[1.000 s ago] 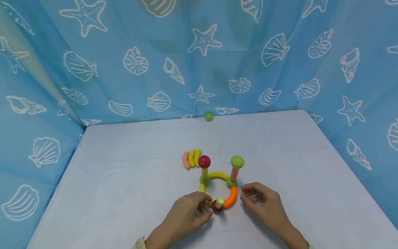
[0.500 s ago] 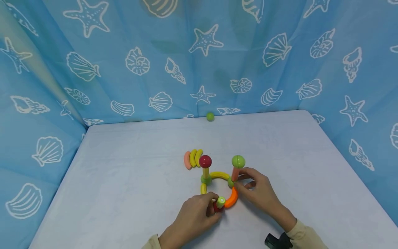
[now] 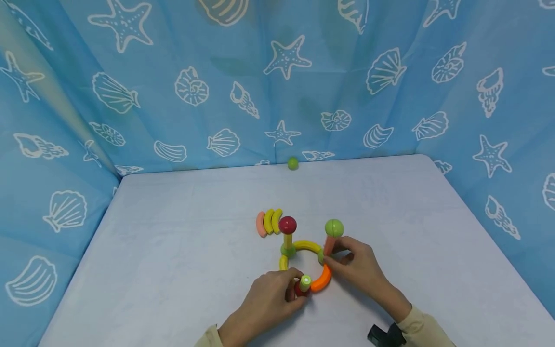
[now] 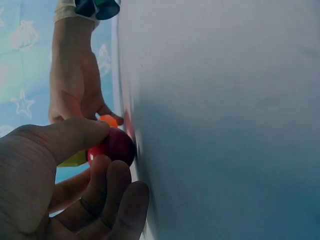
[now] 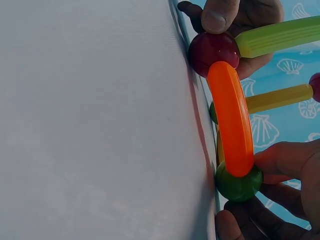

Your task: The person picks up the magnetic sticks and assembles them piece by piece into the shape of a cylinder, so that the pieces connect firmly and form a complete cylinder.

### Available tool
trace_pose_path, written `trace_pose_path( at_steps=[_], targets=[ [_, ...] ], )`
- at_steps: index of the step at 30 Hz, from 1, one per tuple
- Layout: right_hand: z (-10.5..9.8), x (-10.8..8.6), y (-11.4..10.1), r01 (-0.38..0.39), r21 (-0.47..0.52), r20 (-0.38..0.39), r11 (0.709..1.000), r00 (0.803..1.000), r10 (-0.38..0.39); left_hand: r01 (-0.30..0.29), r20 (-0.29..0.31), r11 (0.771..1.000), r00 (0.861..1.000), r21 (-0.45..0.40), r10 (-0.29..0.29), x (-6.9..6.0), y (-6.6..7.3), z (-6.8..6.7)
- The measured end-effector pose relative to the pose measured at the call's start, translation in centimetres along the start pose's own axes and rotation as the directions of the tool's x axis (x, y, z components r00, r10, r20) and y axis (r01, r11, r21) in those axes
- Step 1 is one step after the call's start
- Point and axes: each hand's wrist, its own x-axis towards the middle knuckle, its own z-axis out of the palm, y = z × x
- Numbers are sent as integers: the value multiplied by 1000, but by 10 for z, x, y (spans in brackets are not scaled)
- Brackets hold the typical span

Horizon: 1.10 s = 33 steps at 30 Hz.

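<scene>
My left hand [image 3: 270, 295] pinches a dark red ball [image 5: 214, 54] at the near side of a ring of curved pieces; a green stick [image 5: 285, 36] stands up from that ball. With thumb and fingers my right hand [image 3: 362, 265] holds the base of the pink stick [image 3: 329, 245], by the green ball [image 5: 239, 184] at the ring's right. A light green ball [image 3: 334, 228] tops this stick. Between the two held balls runs an orange curved piece [image 3: 322, 279]. At the ring's back left, a yellow stick [image 3: 288, 241] carries a red ball [image 3: 287, 225].
Behind the ring on the left lie a pink curved piece [image 3: 260, 224] and two yellow curved pieces [image 3: 269, 221]. A loose green ball [image 3: 293, 163] rests at the table's back edge, before the blue shell-print curtain [image 3: 243, 58].
My right hand has moved left and up from beside the ring and taken hold at the pink stick's base. My left hand has shifted slightly right and closed on the near red ball.
</scene>
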Motion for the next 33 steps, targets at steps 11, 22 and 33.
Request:
trace_pose_path(
  at_steps=[11, 22, 33],
  targets=[
    [-4, -14, -6, -10, -5, 13, 1000, 1000, 10, 92, 64, 994, 994, -64, -88, -5, -7, -14],
    [-4, -30, -10, -63, 3, 26, 998, 998, 63, 74, -2, 994, 997, -85, -75, -8, -20, -18],
    [-4, -42, -15, -81, 63, 28, 995, 996, 79, 94, -21, 994, 995, -60, -95, -1, -25, -25]
  ],
)
